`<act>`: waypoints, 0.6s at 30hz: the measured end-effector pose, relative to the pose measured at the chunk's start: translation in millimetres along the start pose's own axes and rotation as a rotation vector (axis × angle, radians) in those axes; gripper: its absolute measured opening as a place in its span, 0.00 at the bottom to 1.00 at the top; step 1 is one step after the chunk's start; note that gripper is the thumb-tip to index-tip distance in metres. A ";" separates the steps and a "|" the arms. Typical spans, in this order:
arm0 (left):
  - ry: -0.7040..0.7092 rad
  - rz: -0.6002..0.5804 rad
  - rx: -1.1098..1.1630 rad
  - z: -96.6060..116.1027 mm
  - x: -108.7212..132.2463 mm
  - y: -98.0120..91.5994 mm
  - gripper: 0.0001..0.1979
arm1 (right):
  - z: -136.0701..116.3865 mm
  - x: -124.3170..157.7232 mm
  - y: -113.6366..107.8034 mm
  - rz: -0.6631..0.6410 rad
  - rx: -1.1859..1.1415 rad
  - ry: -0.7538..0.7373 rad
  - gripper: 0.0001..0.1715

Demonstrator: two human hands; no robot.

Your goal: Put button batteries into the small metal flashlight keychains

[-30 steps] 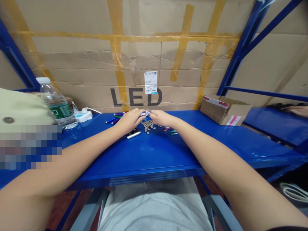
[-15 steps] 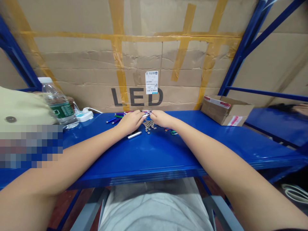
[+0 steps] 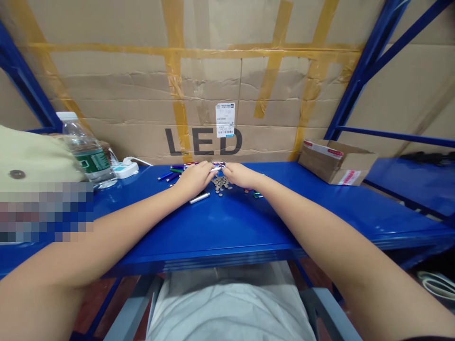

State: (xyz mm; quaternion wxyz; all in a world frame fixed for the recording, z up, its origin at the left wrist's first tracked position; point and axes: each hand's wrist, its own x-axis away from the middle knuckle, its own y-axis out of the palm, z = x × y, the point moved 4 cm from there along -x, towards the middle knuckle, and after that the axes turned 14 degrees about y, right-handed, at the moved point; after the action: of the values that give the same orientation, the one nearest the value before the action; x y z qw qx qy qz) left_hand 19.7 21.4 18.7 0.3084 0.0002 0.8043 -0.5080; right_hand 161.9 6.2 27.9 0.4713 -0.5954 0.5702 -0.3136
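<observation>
Both my hands meet at the back of the blue shelf (image 3: 227, 222). My left hand (image 3: 194, 177) and my right hand (image 3: 241, 175) are closed together on a small silvery tube-shaped piece (image 3: 216, 166) held between their fingertips. Just below it lies a heap of small round metal discs (image 3: 221, 184). A silver tube (image 3: 199, 198) lies beside my left hand. Several coloured thin tubes (image 3: 170, 173) lie behind my left hand, and small coloured clips (image 3: 256, 194) lie under my right wrist.
A clear water bottle (image 3: 85, 154) and a white power strip (image 3: 124, 168) stand at the left. A small cardboard box (image 3: 336, 161) sits at the right. A large taped carton marked LED (image 3: 202, 94) closes the back. A beige bag (image 3: 31, 161) is at far left.
My hands keep hold of the small piece and have barely shifted. The view has tilted slightly.
</observation>
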 end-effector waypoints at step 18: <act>-0.041 -0.154 0.174 -47.8 -58.8 18.7 0.13 | 49.9 -20.0 -13.3 0.186 0.118 0.153 0.15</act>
State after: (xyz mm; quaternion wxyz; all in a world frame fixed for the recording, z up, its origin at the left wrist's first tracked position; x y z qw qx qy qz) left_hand 49.5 87.8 46.6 0.2834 -0.0451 0.7483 -0.5980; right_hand 209.4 34.6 25.5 0.4875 -0.4854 0.6379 -0.3460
